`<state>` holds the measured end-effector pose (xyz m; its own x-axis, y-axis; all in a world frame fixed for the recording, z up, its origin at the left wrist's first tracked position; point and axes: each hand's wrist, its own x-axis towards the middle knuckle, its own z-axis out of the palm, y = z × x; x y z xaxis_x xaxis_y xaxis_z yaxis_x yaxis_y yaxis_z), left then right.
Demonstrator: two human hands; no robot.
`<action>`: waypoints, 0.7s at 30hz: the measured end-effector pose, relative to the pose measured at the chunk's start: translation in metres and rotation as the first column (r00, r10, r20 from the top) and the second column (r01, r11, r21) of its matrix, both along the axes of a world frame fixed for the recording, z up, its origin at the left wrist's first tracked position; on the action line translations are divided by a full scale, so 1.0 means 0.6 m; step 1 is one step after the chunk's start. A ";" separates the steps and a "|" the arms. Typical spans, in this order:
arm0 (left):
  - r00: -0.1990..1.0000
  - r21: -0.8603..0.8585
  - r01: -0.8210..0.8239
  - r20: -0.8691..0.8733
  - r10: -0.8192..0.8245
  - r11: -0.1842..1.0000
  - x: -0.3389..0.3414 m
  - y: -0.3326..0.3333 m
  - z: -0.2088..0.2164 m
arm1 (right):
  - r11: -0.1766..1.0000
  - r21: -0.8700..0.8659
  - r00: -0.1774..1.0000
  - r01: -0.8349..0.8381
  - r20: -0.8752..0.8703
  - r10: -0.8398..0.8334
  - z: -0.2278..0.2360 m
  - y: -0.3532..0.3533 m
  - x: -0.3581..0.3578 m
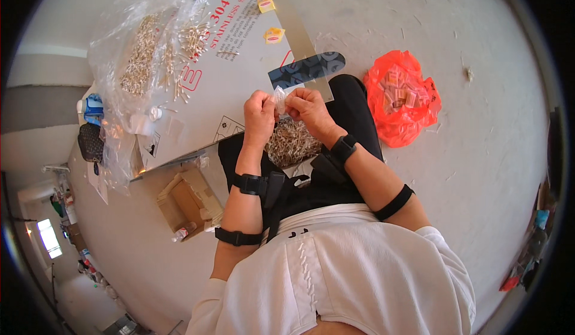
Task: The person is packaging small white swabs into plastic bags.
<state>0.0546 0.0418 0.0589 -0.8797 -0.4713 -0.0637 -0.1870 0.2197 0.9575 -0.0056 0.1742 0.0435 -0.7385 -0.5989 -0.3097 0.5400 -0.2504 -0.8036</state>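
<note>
My left hand (260, 118) and my right hand (310, 112) meet over my lap, fingers pinched on a small clear plastic bag (280, 99) between them. The bag looks crinkled; whether anything is inside cannot be made out. Just below my hands, a heap of cotton swabs (293, 142) lies between my legs, its container mostly hidden. On the grey table (209, 104) to the left, a large clear plastic bag (114, 44) spreads over many cotton swabs (141, 59). More loose swabs (193, 40) lie beside it.
Two small yellow packets (266, 3) (274, 35) rest at the table's far right, near a dark patterned strip (308, 69). A red plastic bag (407, 125) of small packets stands on the floor at right. An open cardboard box (191, 194) sits low left. A white container (142, 124) is on the table.
</note>
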 end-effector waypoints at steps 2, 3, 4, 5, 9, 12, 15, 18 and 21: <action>1.000 0.028 -0.005 -0.009 0.005 1.000 0.000 0.001 0.007 | 1.000 -0.020 0.999 0.012 0.038 -0.011 0.001 0.000 0.001; 1.000 0.013 -0.014 -0.006 0.014 1.000 0.000 0.002 0.008 | 0.999 -0.028 0.999 0.021 0.051 -0.020 0.000 0.000 0.002; 1.000 -0.002 -0.024 -0.002 0.024 1.000 0.001 0.002 0.010 | 0.999 -0.035 0.998 0.031 0.063 -0.028 0.000 0.000 0.002; 1.000 -0.003 -0.022 -0.002 0.022 1.000 0.001 0.001 0.012 | 0.999 -0.036 0.998 0.032 0.064 -0.030 -0.001 0.000 0.002; 1.000 -0.303 0.001 0.008 0.001 0.953 0.003 -0.003 0.018 | 0.999 -0.028 0.999 0.027 0.046 -0.026 -0.006 0.001 0.004; 1.000 -0.394 -0.004 -0.027 -0.007 0.919 0.001 -0.001 0.026 | 1.000 -0.020 0.999 0.020 0.037 -0.019 -0.009 0.001 0.005; 0.999 -0.418 -0.001 -0.043 -0.018 0.909 0.000 0.005 0.038 | 0.999 -0.026 0.999 0.025 0.041 -0.024 -0.011 0.003 0.007; 0.998 -0.479 0.021 -0.043 -0.047 0.877 0.001 0.008 0.045 | 0.999 -0.033 0.999 0.040 0.033 -0.039 -0.011 0.003 0.010; 0.997 -0.526 0.037 -0.044 -0.071 0.849 0.004 0.009 0.047 | 0.998 -0.035 0.999 0.051 0.020 -0.050 -0.011 0.005 0.013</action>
<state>0.0571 0.0471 0.0874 -0.8989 -0.3714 0.2325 -0.1070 0.7005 0.7056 0.0020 0.1774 0.0370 -0.7621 -0.5717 -0.3037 0.5414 -0.3057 -0.7832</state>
